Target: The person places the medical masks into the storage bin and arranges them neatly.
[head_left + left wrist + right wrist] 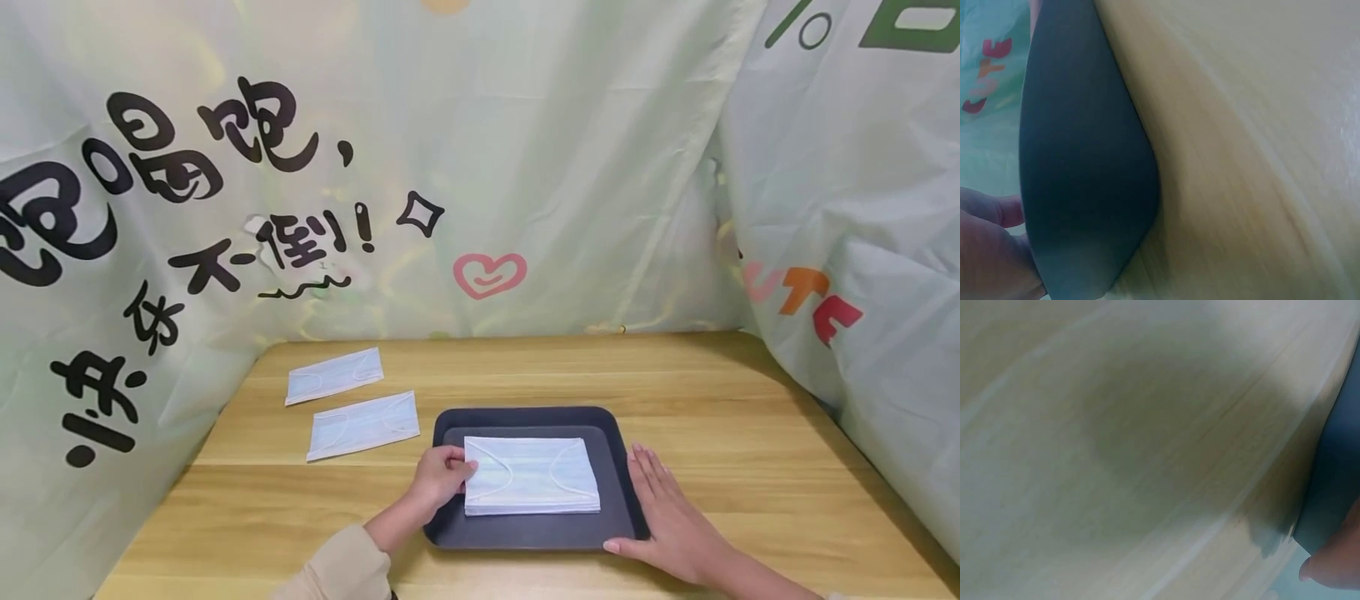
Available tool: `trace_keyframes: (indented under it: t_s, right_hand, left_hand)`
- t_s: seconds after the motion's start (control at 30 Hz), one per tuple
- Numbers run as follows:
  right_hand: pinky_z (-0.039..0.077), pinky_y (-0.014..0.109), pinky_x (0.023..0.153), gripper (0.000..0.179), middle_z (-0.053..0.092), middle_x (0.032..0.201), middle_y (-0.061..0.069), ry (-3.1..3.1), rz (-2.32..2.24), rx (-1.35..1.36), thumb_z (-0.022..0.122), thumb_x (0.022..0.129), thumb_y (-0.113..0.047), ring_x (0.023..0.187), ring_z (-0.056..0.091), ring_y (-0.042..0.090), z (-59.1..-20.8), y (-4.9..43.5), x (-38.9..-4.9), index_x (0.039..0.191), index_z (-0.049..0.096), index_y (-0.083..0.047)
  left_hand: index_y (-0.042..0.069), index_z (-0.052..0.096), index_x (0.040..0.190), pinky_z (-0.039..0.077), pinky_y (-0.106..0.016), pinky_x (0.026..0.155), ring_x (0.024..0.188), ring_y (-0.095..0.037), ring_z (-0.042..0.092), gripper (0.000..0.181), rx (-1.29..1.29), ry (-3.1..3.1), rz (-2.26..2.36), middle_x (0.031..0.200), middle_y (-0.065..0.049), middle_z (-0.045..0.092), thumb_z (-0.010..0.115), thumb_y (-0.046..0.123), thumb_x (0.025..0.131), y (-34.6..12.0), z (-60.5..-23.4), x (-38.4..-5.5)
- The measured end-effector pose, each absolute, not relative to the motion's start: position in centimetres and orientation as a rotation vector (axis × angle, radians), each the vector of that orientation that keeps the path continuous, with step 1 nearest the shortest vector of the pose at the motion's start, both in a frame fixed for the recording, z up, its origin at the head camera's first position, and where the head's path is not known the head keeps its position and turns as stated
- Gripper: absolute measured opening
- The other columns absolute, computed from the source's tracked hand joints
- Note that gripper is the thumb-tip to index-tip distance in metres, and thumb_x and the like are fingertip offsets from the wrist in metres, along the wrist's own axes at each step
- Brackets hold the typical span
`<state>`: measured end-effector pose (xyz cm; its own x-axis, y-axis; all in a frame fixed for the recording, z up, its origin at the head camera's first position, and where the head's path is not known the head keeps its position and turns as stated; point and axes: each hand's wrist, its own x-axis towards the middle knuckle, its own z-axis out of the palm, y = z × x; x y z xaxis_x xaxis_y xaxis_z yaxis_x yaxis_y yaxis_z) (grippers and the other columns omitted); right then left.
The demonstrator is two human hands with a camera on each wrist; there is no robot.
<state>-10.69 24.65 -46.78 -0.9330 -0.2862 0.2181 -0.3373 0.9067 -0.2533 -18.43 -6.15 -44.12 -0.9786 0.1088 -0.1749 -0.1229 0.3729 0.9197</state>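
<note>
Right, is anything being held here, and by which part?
Yes: the left hand pinches the masks at their left edge; how many cannot be told. The right hand only rests against the tray's right side.

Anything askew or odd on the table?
Yes, mildly: the nearer mask and farther mask lie loose and slanted on the table, left of the tray, while others form a neat stack inside it. No spill or damage visible.
</note>
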Motion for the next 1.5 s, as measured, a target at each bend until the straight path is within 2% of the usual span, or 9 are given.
trace_keyframes:
  t_s: [0.23,0.37,0.53,0.63,0.7,0.83,1.07,1.23,1.5]
  right_hand:
    - [-0.017,0.008,0.106,0.106,0.026,0.146,0.031,-2.868,0.407,0.492,0.064,0.073,-0.064,0.144,0.010,0.029,-46.9,24.7,-10.6,0.141,0.026,0.009]
    - [-0.017,0.009,0.107,0.107,0.027,0.146,0.031,-2.842,0.393,0.506,0.064,0.072,-0.063,0.145,0.002,0.024,-47.0,24.7,-10.6,0.141,0.026,0.009]
    - [-0.018,0.008,0.105,0.107,0.025,0.147,0.030,-2.876,0.413,0.477,0.063,0.073,-0.064,0.143,0.013,0.032,-46.9,24.6,-10.6,0.141,0.025,0.008]
    - [-0.018,0.008,0.105,0.107,0.026,0.147,0.030,-2.876,0.413,0.476,0.063,0.072,-0.065,0.142,0.016,0.034,-46.8,24.7,-10.5,0.141,0.025,0.008]
    - [-0.018,0.008,0.105,0.107,0.026,0.146,0.030,-2.869,0.405,0.480,0.063,0.072,-0.065,0.144,0.010,0.031,-46.8,24.8,-10.5,0.142,0.024,0.008]
    - [-0.018,0.008,0.105,0.107,0.027,0.146,0.030,-2.850,0.394,0.489,0.064,0.073,-0.064,0.145,-0.004,0.019,-46.8,24.8,-10.6,0.142,0.024,0.008]
    - [-0.017,0.007,0.105,0.107,0.026,0.146,0.031,-2.859,0.411,0.486,0.063,0.073,-0.064,0.144,0.010,0.029,-46.8,24.7,-10.6,0.142,0.024,0.008]
    - [-0.017,0.007,0.105,0.109,0.025,0.147,0.030,-2.867,0.405,0.477,0.064,0.072,-0.063,0.145,0.000,0.022,-46.7,24.7,-10.6,0.143,0.021,0.007]
    - [-0.018,0.007,0.104,0.108,0.024,0.147,0.030,-2.879,0.411,0.479,0.063,0.073,-0.064,0.144,0.008,0.030,-46.6,24.6,-10.6,0.143,0.022,0.007]
  left_hand:
    - [-0.014,0.061,0.106,0.048,-0.027,0.060,0.070,-0.016,0.050,0.029,0.137,2.650,1.453,0.075,-0.008,0.053,0.065,0.002,0.082,-5.7,-43.7,-18.1]
    - [-0.006,0.060,0.078,0.037,-0.020,0.053,0.059,-0.012,0.042,0.010,0.273,2.751,1.379,0.062,-0.001,0.044,0.064,0.003,0.081,-5.8,-43.7,-17.9]
    - [0.004,0.039,0.058,0.022,-0.016,0.046,0.047,-0.006,0.028,0.033,0.331,2.766,1.338,0.052,0.007,0.022,0.060,0.003,0.083,-6.1,-43.4,-17.4]
    - [-0.007,0.052,0.065,0.024,-0.016,0.045,0.047,-0.007,0.030,0.024,0.319,2.753,1.303,0.053,0.004,0.029,0.060,0.005,0.084,-6.3,-43.0,-17.1]
    - [-0.013,0.061,0.078,0.032,-0.017,0.047,0.052,-0.007,0.040,0.020,0.350,2.767,1.289,0.059,-0.001,0.047,0.061,0.006,0.084,-6.6,-42.8,-16.9]
    - [-0.014,0.065,0.094,0.048,-0.020,0.058,0.068,-0.014,0.058,0.022,0.457,2.831,1.351,0.083,-0.017,0.067,0.063,0.006,0.083,-7.1,-42.8,-16.5]
    - [0.000,0.070,0.092,0.052,-0.019,0.062,0.074,-0.008,0.062,0.011,0.356,2.934,1.728,0.085,-0.008,0.070,0.065,0.003,0.083,-8.4,-43.3,-16.3]
    - [0.003,0.069,0.090,0.053,-0.021,0.062,0.076,-0.004,0.061,0.010,0.375,3.009,1.887,0.087,-0.008,0.069,0.067,0.000,0.080,-10.4,-44.1,-17.1]
    - [-0.001,0.068,0.089,0.053,-0.029,0.062,0.077,-0.019,0.061,0.015,0.508,3.296,1.767,0.089,-0.008,0.067,0.071,-0.004,0.074,-14.0,-45.3,-18.7]
